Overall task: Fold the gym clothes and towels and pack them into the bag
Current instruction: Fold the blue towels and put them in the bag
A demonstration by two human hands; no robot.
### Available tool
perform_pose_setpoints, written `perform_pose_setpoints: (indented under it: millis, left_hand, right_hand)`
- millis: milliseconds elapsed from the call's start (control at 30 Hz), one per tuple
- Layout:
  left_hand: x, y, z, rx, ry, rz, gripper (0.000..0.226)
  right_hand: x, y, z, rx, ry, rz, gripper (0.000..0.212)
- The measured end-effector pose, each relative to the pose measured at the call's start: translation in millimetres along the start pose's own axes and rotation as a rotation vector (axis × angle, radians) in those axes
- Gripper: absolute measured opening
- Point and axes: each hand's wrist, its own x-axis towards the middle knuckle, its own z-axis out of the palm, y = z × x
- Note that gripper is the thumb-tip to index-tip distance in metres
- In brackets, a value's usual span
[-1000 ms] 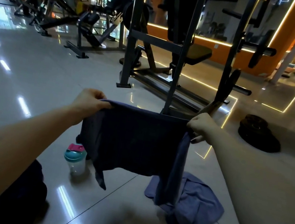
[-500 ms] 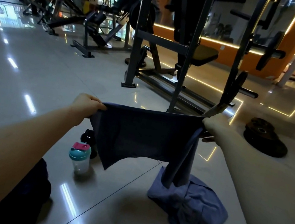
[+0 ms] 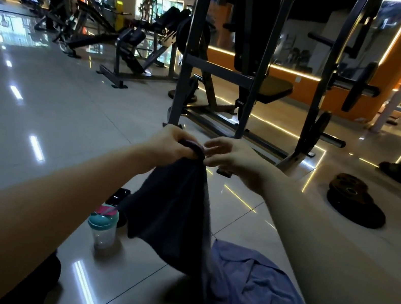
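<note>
Dark towel [image 3: 172, 216] hung in the air from the hands, top corners bunched together at the left hand [image 3: 172, 144], rest draped down toward the floor [image 3: 40, 110]. Change from half a second earlier: it was stretched wide between two separated hands; now the hands had met in the middle, so the top edge was doubled over. Reads as the first fold, halving it lengthwise. Left hand was clenched on the bunched corners. Right hand [image 3: 233, 157] was right against it, fingers loosely curled at the same edge; could not tell whether it gripped or had just handed off.

Below the right forearm, a lighter blue towel [image 3: 258, 290] lay crumpled on the floor, unfolded. Below the left hand, a shaker bottle [image 3: 102, 228] with teal lid stood upright, a small black item just behind it. Weight plates [image 3: 353, 203] lay out right of the right hand. No bag visible. Packing not started, by my read.

No readable brands, labels or writing anywhere.
</note>
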Motion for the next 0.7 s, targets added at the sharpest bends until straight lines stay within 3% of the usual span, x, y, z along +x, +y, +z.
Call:
perform_pose_setpoints:
  millis: [67,267,433,533,633,700]
  left_hand:
    - [1,3,4,0.017,-0.027,0.005,0.015]
    - [-4,-2,-2,0.041,0.125,-0.015,0.013]
    - [-5,2,-14,0.074,0.200,-0.055,0.010]
    - [-8,9,-13,-0.044,0.149,-0.084,0.014]
    - [-10,13,-12,-0.172,0.147,-0.055,0.019]
    - [-11,17,-15,-0.180,0.138,-0.031,0.021]
  right_hand:
    - [2,1,9,-0.028,-0.052,-0.007,0.036]
    - [0,12,14,-0.050,0.002,-0.004,0.019]
    - [-7,6,18,-0.064,0.038,-0.051,0.021]
    - [-7,-2,34,-0.063,-0.035,-0.096,0.024]
    - [-8,-4,34,-0.015,-0.217,-0.041,0.022]
    - [-7,-1,27,-0.046,-0.175,-0.001,0.021]
